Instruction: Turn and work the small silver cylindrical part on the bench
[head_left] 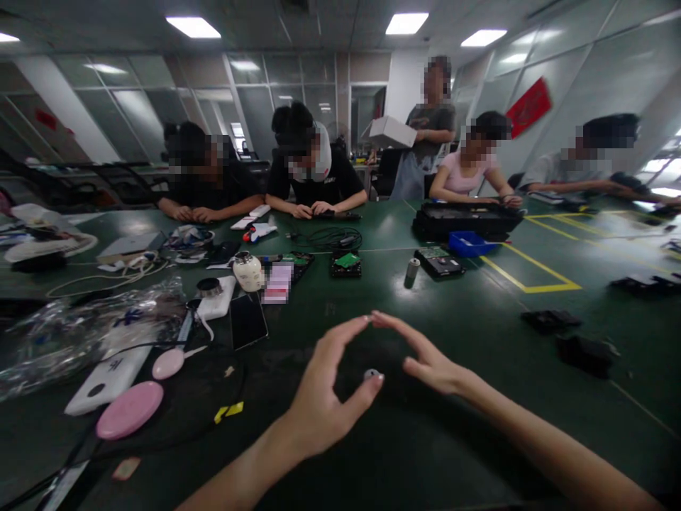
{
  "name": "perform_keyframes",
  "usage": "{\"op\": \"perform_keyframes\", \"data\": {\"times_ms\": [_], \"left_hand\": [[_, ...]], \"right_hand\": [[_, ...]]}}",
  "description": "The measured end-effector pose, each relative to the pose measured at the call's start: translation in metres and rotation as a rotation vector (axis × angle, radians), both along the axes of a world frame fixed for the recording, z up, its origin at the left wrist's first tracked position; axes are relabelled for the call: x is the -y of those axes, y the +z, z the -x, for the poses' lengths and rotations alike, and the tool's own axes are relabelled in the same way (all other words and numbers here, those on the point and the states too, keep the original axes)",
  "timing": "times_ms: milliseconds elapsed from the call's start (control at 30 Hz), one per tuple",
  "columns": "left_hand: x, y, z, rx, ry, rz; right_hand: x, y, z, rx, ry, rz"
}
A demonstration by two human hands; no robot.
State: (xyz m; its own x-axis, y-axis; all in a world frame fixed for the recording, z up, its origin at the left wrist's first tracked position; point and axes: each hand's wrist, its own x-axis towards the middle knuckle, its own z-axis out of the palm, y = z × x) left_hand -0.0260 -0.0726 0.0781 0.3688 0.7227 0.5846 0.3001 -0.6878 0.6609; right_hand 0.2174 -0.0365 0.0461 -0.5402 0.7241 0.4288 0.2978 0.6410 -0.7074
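Note:
Both of my hands are raised over the dark green table [457,454], their index fingertips meeting or nearly so. My left hand [330,383] has its thumb spread wide from the fingers, with nothing between them. My right hand [433,358] is likewise open, its thumb apart from the extended fingers. Just behind my left thumb tip shows a small grey round object [371,373], partly covered by the thumb; its kind I cannot make out. To the left of my left hand, a black phone-like slab [248,321] and a yellow tag [228,411] lie on the table.
On the left are a pink oval object [130,410], a white power bank [109,380] and crumpled clear plastic [90,333]. Beyond my hands stand a small can [411,272], hard drives [347,262] and a blue tray [469,243]. Several people sit across the table; one person stands holding a box [391,133].

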Motion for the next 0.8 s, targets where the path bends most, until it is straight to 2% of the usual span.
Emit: {"op": "perform_keyframes", "data": {"times_ms": [67,133,200,267,400,467,567,700,800], "left_hand": [[-0.006,-0.016,-0.006,-0.123,-0.073,-0.029],[-0.012,-0.035,-0.012,-0.193,-0.114,-0.01],[-0.015,-0.05,-0.014,-0.153,-0.086,0.029],[-0.016,-0.057,-0.015,-0.118,-0.082,0.042],[-0.015,-0.056,-0.013,-0.084,-0.073,0.034],[-0.014,-0.053,-0.014,-0.079,-0.028,0.052],[-0.013,-0.049,-0.018,-0.044,0.045,0.081],[-0.019,-0.044,-0.013,0.074,0.059,0.098],[-0.033,-0.046,0.001,0.193,0.196,0.19]], "right_hand": [[0.002,-0.023,0.011,0.052,0.071,0.103],[0.007,-0.042,0.018,0.123,0.058,0.188],[0.012,-0.051,0.022,0.147,0.034,0.204],[0.015,-0.051,0.023,0.125,0.018,0.185],[0.015,-0.045,0.025,0.086,0.026,0.146],[0.013,-0.044,0.026,0.093,0.029,0.144],[0.013,-0.046,0.027,0.11,-0.013,0.144],[0.014,-0.045,0.026,0.152,-0.078,0.13],[0.014,-0.041,0.026,0.201,-0.073,0.121]]}}
